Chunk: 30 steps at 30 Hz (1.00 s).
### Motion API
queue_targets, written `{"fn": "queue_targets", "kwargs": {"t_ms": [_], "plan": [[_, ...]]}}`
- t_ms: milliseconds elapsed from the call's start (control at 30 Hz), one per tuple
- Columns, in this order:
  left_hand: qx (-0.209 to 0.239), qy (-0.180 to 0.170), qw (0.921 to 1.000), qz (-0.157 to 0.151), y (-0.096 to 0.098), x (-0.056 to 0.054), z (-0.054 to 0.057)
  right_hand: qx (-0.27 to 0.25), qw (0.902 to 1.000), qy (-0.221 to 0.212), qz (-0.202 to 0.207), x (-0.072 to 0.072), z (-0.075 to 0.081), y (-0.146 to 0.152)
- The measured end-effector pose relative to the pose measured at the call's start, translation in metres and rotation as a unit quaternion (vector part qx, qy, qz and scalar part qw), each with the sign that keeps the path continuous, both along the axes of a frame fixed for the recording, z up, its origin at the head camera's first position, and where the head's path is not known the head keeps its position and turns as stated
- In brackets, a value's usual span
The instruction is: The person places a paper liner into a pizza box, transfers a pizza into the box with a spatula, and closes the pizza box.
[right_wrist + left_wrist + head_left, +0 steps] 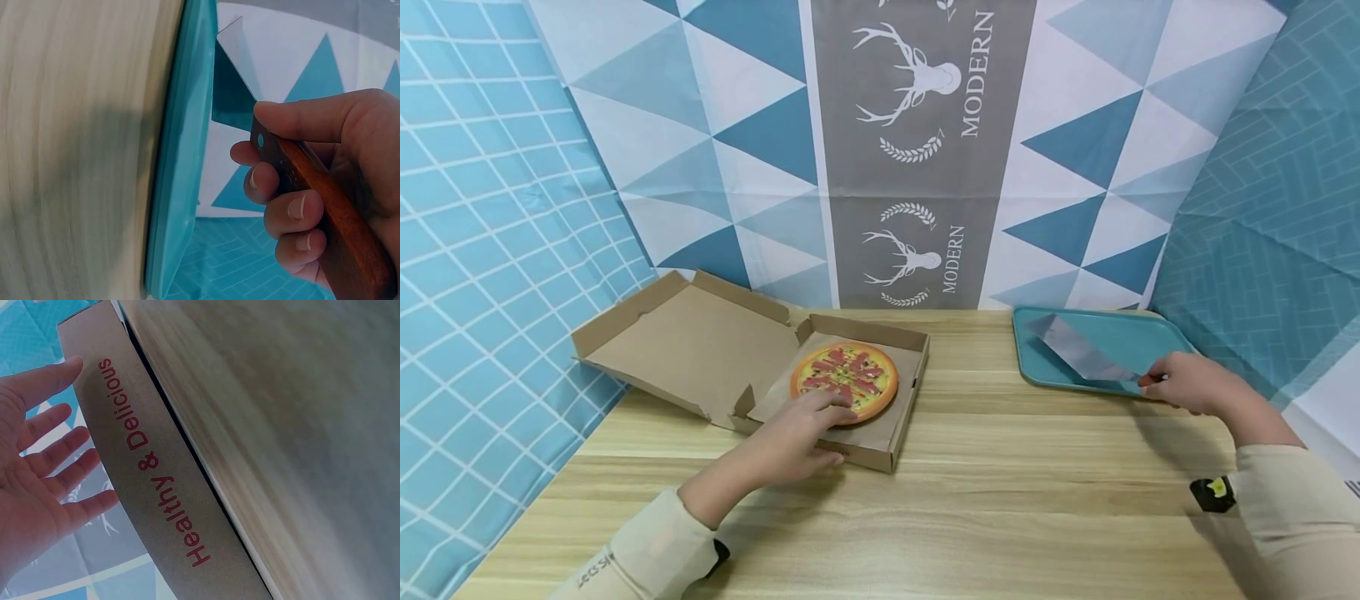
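Pizza (850,371) in box (868,457). Left hand (801,433): fingers loosely spread over box's near edge, gripping nothing; pizza contact unclear. Right hand (1195,383): curled round spatula (1084,353), over tray (1138,335) right of box. Probably best: left steadies box, right keeps spatula flat.

We note a wood-grain counter (1037,492), deer-and-triangle rear backdrop (917,179), blue white-gridded left backdrop (497,225), and teal herringbone right backdrop (1270,217).

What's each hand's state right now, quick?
Left hand: open, gripping nothing, at the near side of the pizza box.
Right hand: closed, holding the spatula by its wooden handle.
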<state>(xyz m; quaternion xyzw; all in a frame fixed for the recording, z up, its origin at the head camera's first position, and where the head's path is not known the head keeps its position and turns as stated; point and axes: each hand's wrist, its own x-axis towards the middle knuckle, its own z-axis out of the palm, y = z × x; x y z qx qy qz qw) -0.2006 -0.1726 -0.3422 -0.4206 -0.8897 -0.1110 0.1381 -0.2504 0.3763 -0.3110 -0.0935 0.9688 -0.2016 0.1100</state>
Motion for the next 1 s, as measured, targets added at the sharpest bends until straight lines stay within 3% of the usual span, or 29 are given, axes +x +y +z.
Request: {"fn": "queue_targets", "kwargs": {"t_ms": [533, 1000], "plan": [[0.008, -0.025, 0.9996, 0.004, -0.001, 0.001, 0.000, -0.021, 0.9981, -0.049, -0.031, -0.029, -0.004, 0.024], [0.012, -0.027, 0.9996, 0.003, -0.001, 0.000, 0.000, -0.007, 0.9954, -0.084, -0.044, -0.033, 0.000, 0.042]]}}
